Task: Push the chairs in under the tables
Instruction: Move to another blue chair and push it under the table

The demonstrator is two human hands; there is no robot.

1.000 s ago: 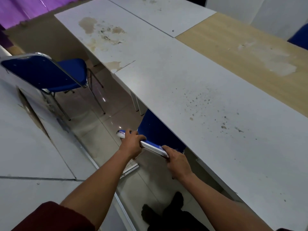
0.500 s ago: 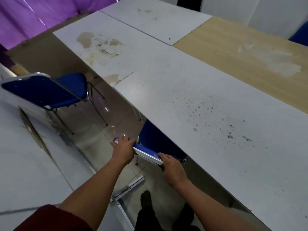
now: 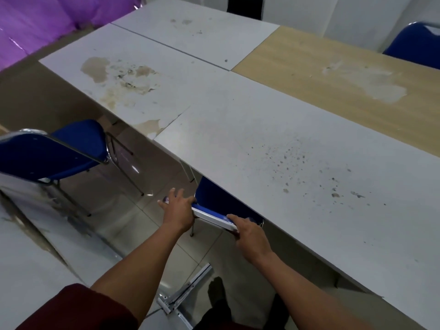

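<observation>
Your left hand [image 3: 178,210] sits flat on the left end of the chair [image 3: 215,203] backrest's top edge, fingers spread loose and the thumb hooked over toward the blue pad, so it presses rather than grips. Your right hand [image 3: 250,235] is curled around the right end of that same edge, fingers wrapped over the pale rim. Between your hands you see a short stretch of the white-edged backrest. That chair is tucked mostly beneath the grey table [image 3: 297,177]: its blue back disappears under the table's near edge, and only one thin leg shows on the tiled floor [image 3: 114,210] just below your left wrist. Off to your left a second chair [image 3: 47,153] stands out in the aisle, well apart from the table, its seat facing the stained tabletop. A third chair [image 3: 416,44] peeks in at the far right, beside the wood-toned table [image 3: 345,67]. A metal bracket [image 3: 183,296] lies on the floor between your forearms.
</observation>
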